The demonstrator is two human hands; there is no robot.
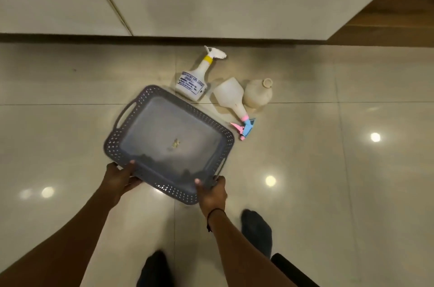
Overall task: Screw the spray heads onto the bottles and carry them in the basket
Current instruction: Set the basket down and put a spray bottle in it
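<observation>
A shallow grey rectangular plastic basket (169, 139) with perforated sides and cut-out handles is held above the glossy beige tiled floor (328, 169), tilted and turned at an angle. The left hand (121, 177) grips its near rim at the left corner, thumb curled over the edge onto the inside. The right hand (212, 190) grips the same near rim further right, thumb also hooked over the top, with a dark cord bracelet (215, 215) at the wrist. Both hands are closed around the rim, holding nothing else. The basket carries no bottles; only a small pale speck shows on its bottom.

Beyond the basket's far edge, on the floor, three bottles lie well apart from the hands. A white plastic spray bottle with a yellow collar and blue printed label (196, 78) lies just past the basket's far corner, its white spray head fitted. To its right a translucent white bottle with a pink and blue spray head (231, 101) lies with the nozzle pointing toward the person. Touching it, a beige bottle with an open neck (258, 94) has no spray head.
</observation>
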